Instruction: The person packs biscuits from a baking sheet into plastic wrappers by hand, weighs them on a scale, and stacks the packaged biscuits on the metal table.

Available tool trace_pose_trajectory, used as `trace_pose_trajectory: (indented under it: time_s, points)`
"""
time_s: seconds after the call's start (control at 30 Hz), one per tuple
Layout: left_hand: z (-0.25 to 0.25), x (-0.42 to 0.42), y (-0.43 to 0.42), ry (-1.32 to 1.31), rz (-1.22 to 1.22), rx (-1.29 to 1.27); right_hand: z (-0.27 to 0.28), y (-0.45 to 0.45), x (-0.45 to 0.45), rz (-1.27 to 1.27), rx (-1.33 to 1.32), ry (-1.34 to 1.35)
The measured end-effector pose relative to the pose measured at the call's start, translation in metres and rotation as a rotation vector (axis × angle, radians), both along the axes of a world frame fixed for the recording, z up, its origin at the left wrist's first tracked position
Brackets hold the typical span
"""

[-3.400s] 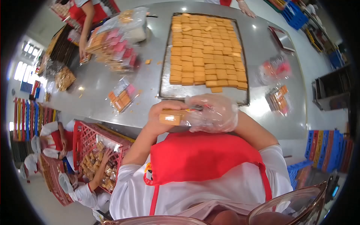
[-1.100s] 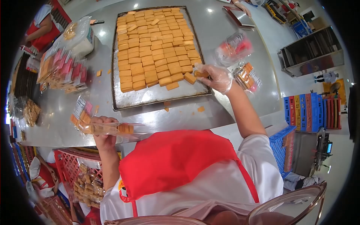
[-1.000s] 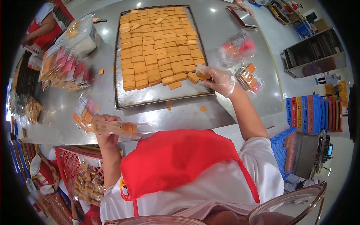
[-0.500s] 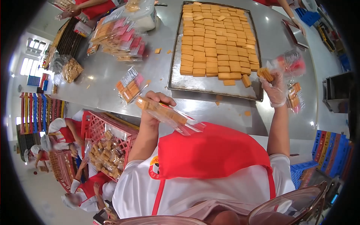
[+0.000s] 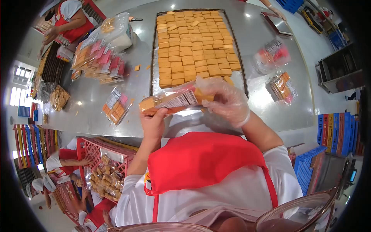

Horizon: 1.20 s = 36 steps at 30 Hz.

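Note:
My bare left hand (image 5: 154,123) is closed round the left end of a clear plastic packet (image 5: 177,99) with orange-brown biscuits inside and a printed label facing up. At the packet's right end, my gloved right hand (image 5: 228,101) pinches biscuits (image 5: 204,96) at the opening; its fingertips are partly hidden by the film. Just beyond both hands lies a metal tray (image 5: 247,83) with rows of rectangular biscuits (image 5: 193,46). One filled packet (image 5: 116,107) rests on the steel table to the left, and another (image 5: 283,88) to the right.
Pink-labelled packets (image 5: 101,62) are piled at the left beside a plastic tub (image 5: 125,36). A red crate (image 5: 83,147) of bagged biscuits stands below the table's left edge. Co-workers (image 5: 73,23) are at the upper and lower left; another person's hand (image 5: 279,12) shows at the top right.
My right hand has come from the tray's right side to the packet's opening with its biscuits. The packet, earlier pointing down toward the apron, now lies across with its label showing.

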State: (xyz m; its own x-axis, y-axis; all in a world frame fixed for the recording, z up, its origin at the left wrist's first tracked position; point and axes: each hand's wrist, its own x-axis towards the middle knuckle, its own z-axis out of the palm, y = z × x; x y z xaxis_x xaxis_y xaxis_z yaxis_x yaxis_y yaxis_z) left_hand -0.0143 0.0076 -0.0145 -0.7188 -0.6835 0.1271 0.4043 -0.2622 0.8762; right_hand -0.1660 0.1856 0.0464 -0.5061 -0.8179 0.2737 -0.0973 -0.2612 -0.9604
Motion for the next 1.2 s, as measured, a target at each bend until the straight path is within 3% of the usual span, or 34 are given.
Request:
trace_pose_trajectory:
  time_s: [0.03, 0.07, 0.17, 0.3, 0.4, 0.53, 0.6, 0.7, 0.8, 0.93, 1.13, 1.2]
  points:
    - [0.002, 0.000, 0.001, 0.006, 0.005, -0.006, 0.002, -0.002, 0.002, 0.004, 0.050, 0.143]
    - [0.002, 0.001, 0.001, 0.012, 0.011, -0.010, 0.008, 0.000, 0.003, 0.044, 0.135, 0.083]
    - [-0.003, 0.007, -0.005, 0.067, -0.152, -0.286, 0.006, 0.008, -0.012, 0.243, 0.099, 0.206]
    - [-0.001, 0.008, 0.007, 0.072, -0.235, -0.257, 0.005, 0.013, -0.004, 0.306, -0.096, -0.216]
    - [-0.005, 0.008, 0.007, 0.131, -0.257, -0.367, -0.001, 0.004, -0.016, 0.457, -0.180, -0.103]
    - [-0.002, 0.008, 0.002, 0.197, -0.264, -0.517, -0.025, 0.003, -0.015, 0.520, -0.193, -0.211]
    - [0.003, 0.010, 0.003, 0.154, -0.269, -0.499, -0.029, 0.000, -0.016, 0.521, -0.233, -0.116]
    - [0.004, 0.012, 0.005, 0.081, -0.276, -0.480, -0.024, 0.002, -0.002, 0.378, -0.177, -0.494]
    - [0.004, 0.013, 0.004, 0.098, -0.350, -0.470, -0.017, -0.002, -0.002, 0.256, -0.121, -0.591]
    - [0.011, 0.013, 0.005, 0.175, -0.524, -0.265, -0.010, -0.004, -0.014, 0.374, -0.023, -0.531]
    - [0.028, 0.014, -0.004, 0.114, -0.859, -0.447, -0.009, -0.012, -0.016, 0.336, 0.069, -0.608]
    - [0.025, 0.014, 0.004, 0.138, -0.839, -0.233, -0.009, -0.014, -0.015, 0.339, 0.129, -0.689]
